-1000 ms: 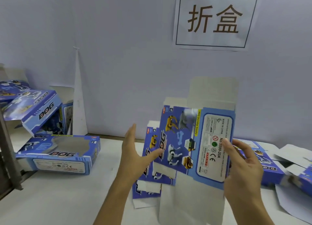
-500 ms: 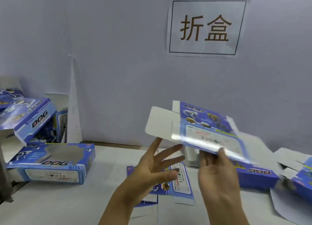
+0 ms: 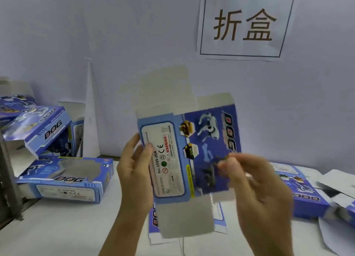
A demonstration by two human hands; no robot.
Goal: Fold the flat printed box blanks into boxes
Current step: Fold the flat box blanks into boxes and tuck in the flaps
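Observation:
I hold a flat blue printed box blank upright in front of me, its white label panel on the left and the dog pictures on the right. My left hand grips its left edge, thumb on the label panel. My right hand is blurred at the blank's right lower part, fingers curled toward it; whether it pinches the card is unclear. White flaps stick out above and below. Another flat blank lies on the table under my hands.
Folded blue boxes lie and lean at the left, one with a window. More blanks and boxes lie at the right. A white table and a wall with a paper sign surround them.
The blank was turned from a tilted, nearly level pose back upright, now with the label panel on the left. My left hand went from open beside it to gripping its left edge.

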